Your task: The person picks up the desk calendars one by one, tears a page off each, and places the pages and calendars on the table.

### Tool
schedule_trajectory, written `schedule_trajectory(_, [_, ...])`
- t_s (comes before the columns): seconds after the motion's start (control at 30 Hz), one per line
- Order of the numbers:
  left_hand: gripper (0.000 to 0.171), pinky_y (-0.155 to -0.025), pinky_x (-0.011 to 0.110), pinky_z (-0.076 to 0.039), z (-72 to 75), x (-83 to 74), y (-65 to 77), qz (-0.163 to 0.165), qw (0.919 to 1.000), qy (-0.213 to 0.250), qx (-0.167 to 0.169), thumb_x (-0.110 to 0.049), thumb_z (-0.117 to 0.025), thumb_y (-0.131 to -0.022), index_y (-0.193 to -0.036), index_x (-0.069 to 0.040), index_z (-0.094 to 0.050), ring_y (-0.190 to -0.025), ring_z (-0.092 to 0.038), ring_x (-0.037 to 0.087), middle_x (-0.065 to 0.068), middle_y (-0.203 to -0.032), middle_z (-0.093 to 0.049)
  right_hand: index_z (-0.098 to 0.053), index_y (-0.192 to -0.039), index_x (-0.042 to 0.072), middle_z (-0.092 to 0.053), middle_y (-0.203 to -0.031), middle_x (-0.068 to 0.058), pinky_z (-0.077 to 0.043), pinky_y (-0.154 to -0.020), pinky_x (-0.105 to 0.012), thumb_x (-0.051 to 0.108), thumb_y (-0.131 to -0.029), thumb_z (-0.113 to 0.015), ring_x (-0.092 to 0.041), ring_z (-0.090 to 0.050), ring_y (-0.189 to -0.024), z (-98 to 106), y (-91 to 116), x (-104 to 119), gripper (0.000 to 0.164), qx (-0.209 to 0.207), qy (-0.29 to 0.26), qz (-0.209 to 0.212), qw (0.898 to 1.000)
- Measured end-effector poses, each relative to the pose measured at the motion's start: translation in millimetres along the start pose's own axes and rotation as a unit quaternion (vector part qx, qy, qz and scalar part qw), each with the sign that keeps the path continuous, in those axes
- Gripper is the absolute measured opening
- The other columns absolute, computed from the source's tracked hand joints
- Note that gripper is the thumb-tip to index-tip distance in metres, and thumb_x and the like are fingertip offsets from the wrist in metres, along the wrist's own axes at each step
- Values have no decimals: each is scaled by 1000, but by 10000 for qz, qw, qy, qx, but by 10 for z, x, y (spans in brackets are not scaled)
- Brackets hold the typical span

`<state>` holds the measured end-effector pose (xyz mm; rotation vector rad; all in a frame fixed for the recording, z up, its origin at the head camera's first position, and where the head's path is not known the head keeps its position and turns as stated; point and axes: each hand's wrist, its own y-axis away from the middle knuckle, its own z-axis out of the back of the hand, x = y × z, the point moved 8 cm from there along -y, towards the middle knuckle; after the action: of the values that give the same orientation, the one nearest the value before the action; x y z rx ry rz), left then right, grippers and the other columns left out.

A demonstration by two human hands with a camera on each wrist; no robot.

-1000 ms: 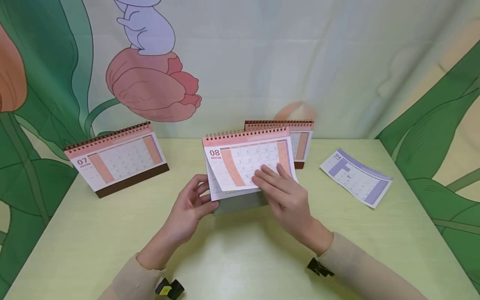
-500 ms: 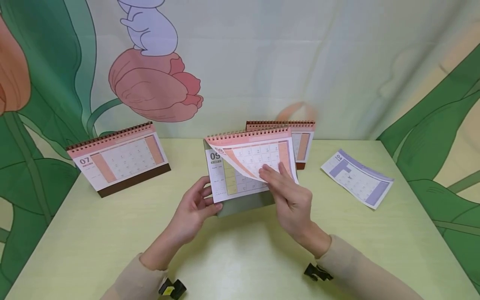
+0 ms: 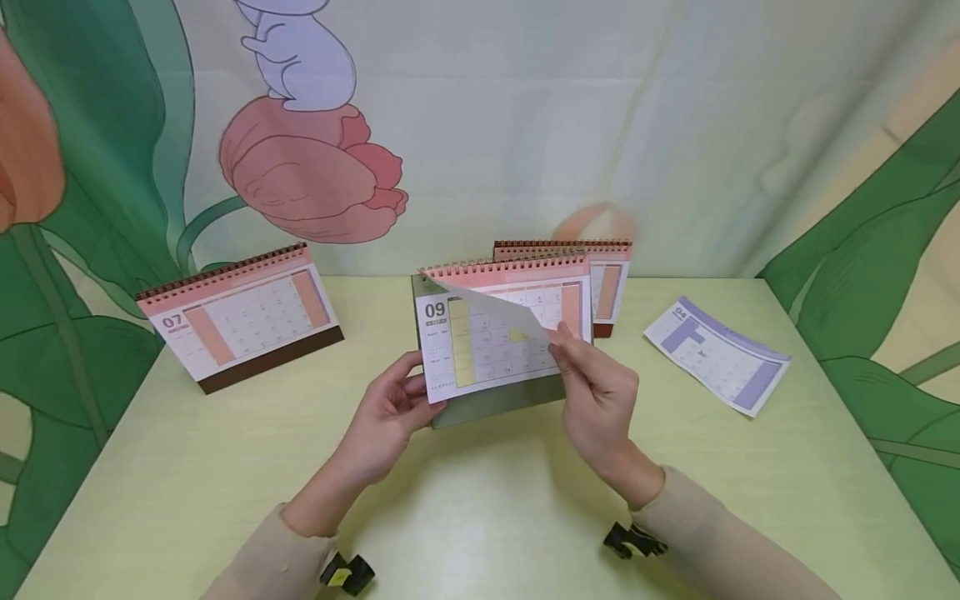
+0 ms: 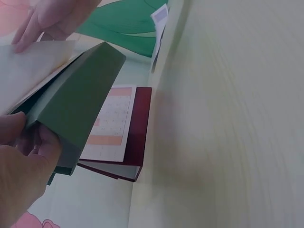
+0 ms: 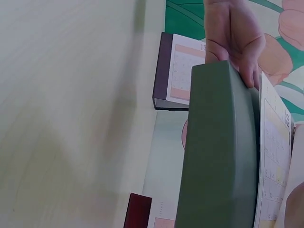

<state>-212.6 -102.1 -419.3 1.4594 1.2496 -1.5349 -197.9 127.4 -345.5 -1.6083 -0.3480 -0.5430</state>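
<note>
A desk calendar with a green base (image 3: 498, 406) is held off the table in the middle of the head view. My left hand (image 3: 384, 421) grips its lower left corner, thumb in front and fingers behind. Between thumb and fingers, my right hand (image 3: 600, 396) pinches the pink 08 page (image 3: 498, 304), which is peeled from its left side and shows its white back. Beneath it the 09 page (image 3: 437, 350), with a yellow column, is exposed. In the left wrist view the green base (image 4: 78, 90) hides part of the left fingers; the right wrist view shows the base (image 5: 213, 142) from below.
A 07 calendar (image 3: 243, 321) stands at the left on a dark brown base. Behind the held calendar stands another with a dark red base (image 3: 602, 330). A loose purple 04 page (image 3: 716, 357) lies on the table (image 3: 480, 508) at the right. A patterned curtain (image 3: 480, 125) hangs behind.
The 08 page, lying nearly flat before, has been drawn back toward the right, uncovering more of the 09 page. My right fingers have gone from lying on the page to pinching it.
</note>
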Motion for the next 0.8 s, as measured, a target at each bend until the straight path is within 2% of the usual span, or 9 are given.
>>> schedule_trajectory(0.17, [57,-90,35,-56,-47,-15,-24,-62,9999,19,82,19,-50,-96,-149,-2,-45,-116,-66,31,25,-137,-60,-74,-109,-10,-70,-108,-28,-56,-90,-35,0,-95,-70,-26,-71,-106,79,-4,-29,17,-415,121,-172,9989])
schedule_trajectory(0.23, [56,-91,35,-56,-52,-17,-27,-70,10000,10,36,20,-49,-96,-148,-2,-46,-116,-66,31,24,-137,-60,-73,-108,-13,-71,-109,-25,-57,-89,-34,-1,-95,-70,-22,-72,-105,95,-13,-37,18,-493,170,-284,9982])
schedule_trajectory(0.33, [56,-87,33,-57,-55,37,-23,170,9997,142,-106,20,-50,-96,-147,-2,-46,-111,-68,28,24,-135,-62,-71,-111,-14,-73,-111,-16,-56,-90,-30,-6,-94,-69,-17,-70,-106,149,-29,-62,19,-840,138,-579,9947])
schedule_trajectory(0.43, [57,-83,30,-58,-56,67,-4,383,9985,286,-262,21,-52,-95,-148,0,-45,-106,-70,24,24,-133,-64,-68,-114,-15,-72,-113,-13,-54,-91,-29,-8,-94,-68,-16,-69,-109,176,-69,-38,21,-1077,10,-762,9913])
schedule_trajectory(0.57, [58,-82,30,-58,-33,-38,-18,152,9988,275,-363,22,-52,-94,-147,0,-46,-106,-70,25,24,-133,-64,-69,-118,-11,-73,-112,-14,-56,-90,-29,-5,-96,-67,-17,-71,-106,185,-209,11,23,-1341,-359,-950,9858])
schedule_trajectory(0.67, [58,-83,31,-58,-52,-80,-51,105,9991,319,-262,21,-51,-95,-148,-4,-46,-109,-69,26,23,-135,-63,-71,-120,-7,-74,-110,-15,-58,-86,-31,-4,-98,-65,-20,-73,-101,247,-294,-20,23,-1807,-816,-1195,9728])
schedule_trajectory(0.8, [57,-81,32,-58,-87,-16,-49,406,9981,426,-204,19,-51,-96,-148,-4,-45,-108,-70,25,22,-135,-63,-72,-117,-8,-76,-105,-16,-59,-82,-32,-6,-98,-63,-20,-73,-93,361,-320,-117,21,-2492,-1372,-1475,9473])
